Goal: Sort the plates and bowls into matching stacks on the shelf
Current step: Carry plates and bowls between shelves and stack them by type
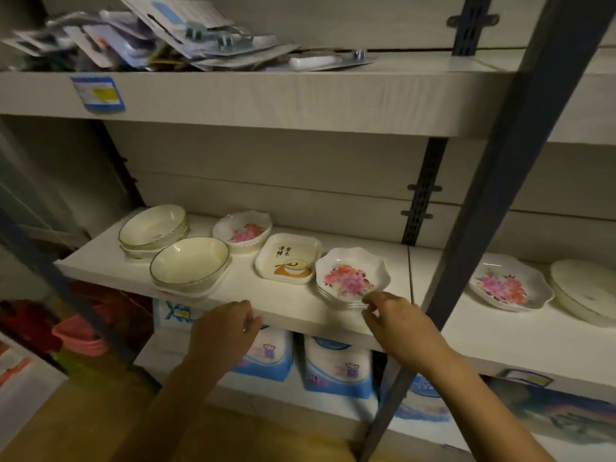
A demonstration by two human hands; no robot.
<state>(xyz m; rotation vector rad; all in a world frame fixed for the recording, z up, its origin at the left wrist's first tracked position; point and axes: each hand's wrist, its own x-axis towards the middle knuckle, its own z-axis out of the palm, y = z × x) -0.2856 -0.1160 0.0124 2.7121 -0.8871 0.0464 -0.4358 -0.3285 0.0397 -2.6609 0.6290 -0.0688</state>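
Note:
On the middle shelf (pixel 283 303) stand two stacks of cream bowls, one at the back left (pixel 151 228) and one nearer the front (pixel 190 266). A flowered dish (pixel 241 230) sits behind a stack of square printed plates (pixel 288 261). A stack of scalloped flowered plates (pixel 350 276) stands near the front edge. My right hand (pixel 396 320) touches that stack's front rim, fingers curled at the edge. My left hand (pixel 226 328) hovers at the shelf's front edge, loosely curled and holding nothing. Past the post lie another flowered plate (pixel 508 286) and a white plate (pixel 583 295).
A dark metal post (pixel 466 248) slants down between the two shelf sections, close to my right forearm. The top shelf holds a heap of packaged goods (pixel 160 35). Blue and white packs (pixel 336 365) fill the shelf below. Pink basins (pixel 80 338) sit low left.

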